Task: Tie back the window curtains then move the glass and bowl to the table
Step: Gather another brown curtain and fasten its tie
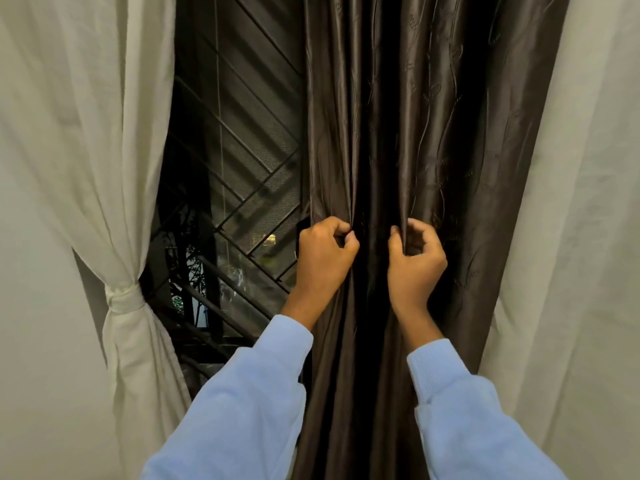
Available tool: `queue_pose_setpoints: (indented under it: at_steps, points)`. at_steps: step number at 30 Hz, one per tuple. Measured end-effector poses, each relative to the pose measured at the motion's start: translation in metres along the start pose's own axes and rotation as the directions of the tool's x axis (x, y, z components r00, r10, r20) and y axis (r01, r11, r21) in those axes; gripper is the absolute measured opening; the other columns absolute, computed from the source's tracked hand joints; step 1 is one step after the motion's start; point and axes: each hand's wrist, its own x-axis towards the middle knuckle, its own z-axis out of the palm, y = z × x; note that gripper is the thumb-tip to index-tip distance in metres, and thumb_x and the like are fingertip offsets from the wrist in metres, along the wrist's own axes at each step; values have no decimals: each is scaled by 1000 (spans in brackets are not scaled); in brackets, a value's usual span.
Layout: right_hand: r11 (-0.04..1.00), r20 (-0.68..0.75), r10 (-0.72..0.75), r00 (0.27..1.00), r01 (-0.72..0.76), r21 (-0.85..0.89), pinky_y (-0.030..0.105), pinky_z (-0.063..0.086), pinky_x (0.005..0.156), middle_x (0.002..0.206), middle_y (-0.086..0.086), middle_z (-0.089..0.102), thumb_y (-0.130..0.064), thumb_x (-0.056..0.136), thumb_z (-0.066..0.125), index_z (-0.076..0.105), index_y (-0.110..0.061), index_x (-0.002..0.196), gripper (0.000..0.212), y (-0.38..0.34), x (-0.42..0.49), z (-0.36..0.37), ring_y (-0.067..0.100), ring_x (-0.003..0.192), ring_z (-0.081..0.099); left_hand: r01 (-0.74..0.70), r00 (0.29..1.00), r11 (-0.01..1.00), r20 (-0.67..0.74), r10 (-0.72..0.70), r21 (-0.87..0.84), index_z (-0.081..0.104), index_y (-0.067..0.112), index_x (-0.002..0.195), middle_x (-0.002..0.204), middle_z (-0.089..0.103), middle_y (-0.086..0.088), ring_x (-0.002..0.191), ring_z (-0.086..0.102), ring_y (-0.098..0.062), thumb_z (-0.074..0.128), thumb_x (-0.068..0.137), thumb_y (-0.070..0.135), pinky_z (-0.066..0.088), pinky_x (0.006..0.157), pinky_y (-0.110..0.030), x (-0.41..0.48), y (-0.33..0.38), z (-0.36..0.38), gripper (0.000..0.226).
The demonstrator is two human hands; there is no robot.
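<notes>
A dark brown satin curtain [433, 133] hangs straight down the middle and right of the view. My left hand [323, 254] pinches one of its folds at mid-height. My right hand [415, 258] grips a neighbouring fold a little to the right, at the same height. Both arms wear light blue sleeves. On the left, a cream curtain [86, 133] is gathered and bound by a cream tie [124, 301]. The glass and the bowl are not in view.
Between the two curtains shows a dark window [235, 150] with a metal grille of diagonal bars; foliage and a small light appear outside. Another pale curtain panel [581, 202] hangs at the far right.
</notes>
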Motion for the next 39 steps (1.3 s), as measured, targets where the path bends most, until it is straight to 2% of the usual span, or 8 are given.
queue_pose_setpoints:
  at_steps: [3, 8, 15, 23, 29, 33, 35, 39]
  points:
    - [992, -43, -5, 999, 10, 123, 28, 57, 79, 93, 3, 71, -11, 88, 71, 70, -12, 102, 14, -1, 1, 2, 14, 89, 68, -3, 1000, 1000, 12, 3, 7, 72, 5, 85, 71, 70, -1, 59, 59, -3, 68, 80, 8, 41, 58, -3, 1, 5, 4, 7]
    - [984, 162, -52, 985, 23, 175, 25, 54, 87, 101, 1, 70, -6, 90, 69, 73, -4, 106, 17, 3, -18, 13, 10, 98, 67, -12, 1000, 1000, 13, 11, 5, 73, 7, 90, 78, 72, -2, 67, 64, -5, 68, 84, 14, 49, 63, -11, -2, 10, 11, 10]
    - [988, 274, -97, 957, 60, 141, 14, 47, 85, 100, 5, 61, 6, 95, 55, 67, -1, 118, 27, 13, -32, 25, 4, 94, 60, -55, 995, 997, -85, 60, 52, 74, 3, 93, 79, 73, -6, 70, 66, -10, 68, 86, 13, 48, 64, -14, -7, 3, 4, 14]
    - [993, 325, -120, 938, 112, 45, 14, 42, 66, 80, -2, 59, -4, 91, 66, 76, -5, 104, 16, 14, -36, 37, 5, 72, 55, -35, 996, 993, -83, 44, 109, 75, 2, 94, 82, 74, -8, 70, 67, -11, 68, 85, 12, 48, 65, -10, 0, -5, -4, 15]
    - [991, 452, -130, 883, 131, 29, 20, 46, 63, 84, -3, 56, 3, 88, 63, 75, -6, 93, 16, 18, -39, 38, 8, 74, 56, 1, 995, 987, -96, 14, 159, 74, 4, 96, 81, 74, -7, 69, 68, -13, 72, 83, 21, 54, 65, -22, 1, -6, -1, 21]
    - [995, 572, -100, 814, 97, 35, 34, 55, 71, 92, -9, 61, -9, 91, 63, 75, -14, 106, 21, 20, -33, 27, 8, 84, 62, 11, 996, 975, -86, 9, 224, 73, 5, 94, 82, 73, -7, 73, 68, -17, 68, 84, 13, 54, 70, -26, 8, -12, 1, 14]
    - [991, 495, -119, 861, 137, 0, 37, 55, 77, 99, -10, 65, -12, 90, 66, 76, -18, 108, 22, 18, -31, 11, 8, 91, 64, -8, 996, 968, -86, 31, 251, 73, 6, 88, 77, 72, -9, 70, 67, -22, 67, 82, 11, 55, 69, -34, 11, -19, 1, 10]
    - [914, 3, -180, 984, 169, -369, 46, 41, 99, 125, -4, 56, -24, 80, 76, 68, -27, 115, 36, 16, -21, -26, 17, 117, 53, -9, 994, 961, -106, 39, 276, 72, 4, 88, 80, 72, -10, 72, 68, -26, 67, 81, 9, 55, 69, -35, 16, -39, -4, 10]
